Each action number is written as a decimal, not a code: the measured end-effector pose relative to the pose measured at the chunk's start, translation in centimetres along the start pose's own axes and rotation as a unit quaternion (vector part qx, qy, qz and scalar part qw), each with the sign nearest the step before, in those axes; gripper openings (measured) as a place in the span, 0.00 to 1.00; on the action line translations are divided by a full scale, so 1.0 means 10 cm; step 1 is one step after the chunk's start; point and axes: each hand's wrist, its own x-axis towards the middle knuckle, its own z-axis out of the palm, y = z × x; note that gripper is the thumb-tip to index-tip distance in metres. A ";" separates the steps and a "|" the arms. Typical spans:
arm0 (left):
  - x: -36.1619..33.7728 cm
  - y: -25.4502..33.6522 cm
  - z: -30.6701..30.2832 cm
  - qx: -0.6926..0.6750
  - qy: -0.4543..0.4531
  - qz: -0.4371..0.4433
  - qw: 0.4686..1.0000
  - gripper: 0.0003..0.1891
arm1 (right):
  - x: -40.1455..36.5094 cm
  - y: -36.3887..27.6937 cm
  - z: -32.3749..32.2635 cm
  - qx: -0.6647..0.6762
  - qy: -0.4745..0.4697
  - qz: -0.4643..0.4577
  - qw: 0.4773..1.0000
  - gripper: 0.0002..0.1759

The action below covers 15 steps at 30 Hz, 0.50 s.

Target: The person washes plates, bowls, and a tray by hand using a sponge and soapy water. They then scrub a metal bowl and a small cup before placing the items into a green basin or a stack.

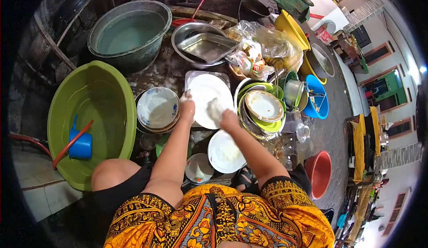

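Note:
A white oval plate (pixel 204 91) lies tilted in front of me, over a clear plastic tray (pixel 191 76). My left hand (pixel 187 108) grips the plate's left edge, its fingers partly hidden. On the plate's right side, my right hand (pixel 229 120) presses a whitish, foamy sponge (pixel 216 109), blurred by motion. Left of the plate is a stack topped by a blue-flowered bowl (pixel 157 107). Nearer to me lie a white plate with suds (pixel 226 152) and a small flowered bowl (pixel 199 167). To the right rises a pile of dirty plates (pixel 264 106).
A green tub (pixel 120 80) of water holds a blue dipper (pixel 81 145) and a red hose (pixel 72 146). Behind stand a dark water tub (pixel 129 34) and metal basins (pixel 207 46). Plastic bags (pixel 278 47), a blue basin (pixel 317 97), glasses (pixel 303 133) and a red bucket (pixel 318 174) are rightward.

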 end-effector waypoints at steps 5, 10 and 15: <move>-0.18 0.01 0.20 0.000 -0.083 -0.051 0.995 0.19 | 0.42 -0.03 -0.10 0.090 0.199 0.028 0.975 0.07; -0.21 -0.04 0.16 -0.200 -0.069 -0.128 0.969 0.23 | 0.15 -0.47 0.29 0.132 0.165 -0.156 0.965 0.11; -0.04 -0.10 -0.05 -0.196 -0.051 -0.110 0.973 0.23 | 0.01 0.11 0.05 -0.007 0.072 -0.126 0.989 0.10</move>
